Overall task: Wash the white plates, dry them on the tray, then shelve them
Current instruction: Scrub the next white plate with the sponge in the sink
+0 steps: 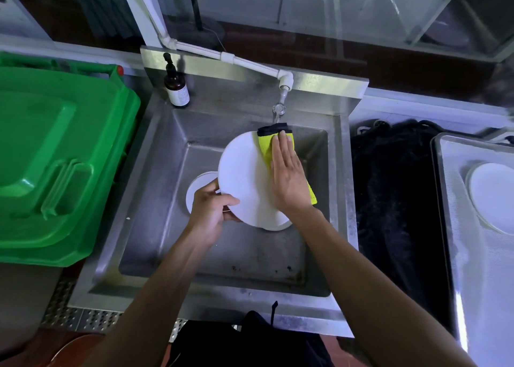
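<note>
The left hand (209, 206) holds the round white plate (244, 177) at its lower left rim, with the thumb on the face and the fingers curled behind. The right hand (288, 177) lies flat, fingers straight and together, and presses a yellow-green cleaning cloth with a black edge (265, 144) against the right part of the plate's face. The plate is tilted, held over the basin of the stainless steel sink (155, 150), just under the white plastic tap pipe (285, 81), from which a thin stream of water seems to run. A second white plate (199, 184) lies in the sink behind the left hand, and one more white rim (281, 223) shows below the held plate.

I judge this plate to be stiff, quite light, and fragile; it looks like ceramic, but I cannot be sure. Wet, it will be slippery, so a pinch at the rim with the thumb in front is the safe hold, and the steel below is hard if the plate slips.

To the right of the sink stands a metal tray (450, 200) with one white plate (492, 194) already on it. A brown pump bottle (176, 87) stands at the sink's back left corner, and a green plastic bin lid (55, 158) is to the left of the sink.
</note>
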Tool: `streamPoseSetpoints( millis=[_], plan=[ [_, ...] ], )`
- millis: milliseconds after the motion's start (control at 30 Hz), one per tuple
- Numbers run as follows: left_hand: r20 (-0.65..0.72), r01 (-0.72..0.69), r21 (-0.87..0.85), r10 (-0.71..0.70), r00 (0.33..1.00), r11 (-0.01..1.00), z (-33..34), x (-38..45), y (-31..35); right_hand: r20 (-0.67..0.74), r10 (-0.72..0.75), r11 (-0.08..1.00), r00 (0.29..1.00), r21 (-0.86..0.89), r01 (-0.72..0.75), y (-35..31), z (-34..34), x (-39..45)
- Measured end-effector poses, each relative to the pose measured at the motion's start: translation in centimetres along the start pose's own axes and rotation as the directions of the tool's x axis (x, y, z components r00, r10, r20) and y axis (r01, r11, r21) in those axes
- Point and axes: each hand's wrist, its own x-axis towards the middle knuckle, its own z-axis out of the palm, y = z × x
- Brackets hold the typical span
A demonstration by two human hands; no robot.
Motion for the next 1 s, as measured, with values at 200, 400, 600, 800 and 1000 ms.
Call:
streamPoseSetpoints(
  millis=[200,400,600,800,1000],
  plan=[
    [-0.036,-0.003,-0.047,0.001,0.999,0.999,0.6,0.5,0.0,0.049,0.089,0.993,0.995,0.072,-0.092,-1.6,0.9,-3.0],
    [-0.082,0.008,-0.056,-0.012,0.997,0.998,0.7,1.4,-0.7,0.095,0.031,0.987,0.995,0.152,-0.045,-5.4,1.8,-5.7],
    [-0.108,0.009,-0.103,-0.021,0.994,0.995,0.6,1.4,-0.9,0.060,0.041,0.986,0.997,0.157,-0.050,-6.6,2.9,-6.8],
    [-0.190,-0.020,-0.164,-0.012,0.982,0.986,0.4,1.7,-0.7,-0.024,0.225,0.969,0.974,0.110,-0.221,-5.4,3.8,-8.5],
    [-0.152,-0.039,-0.147,0.016,0.988,0.988,0.2,1.4,0.0,-0.112,0.327,0.932,0.938,0.203,-0.300,-3.9,3.3,-7.0]
  ],
)
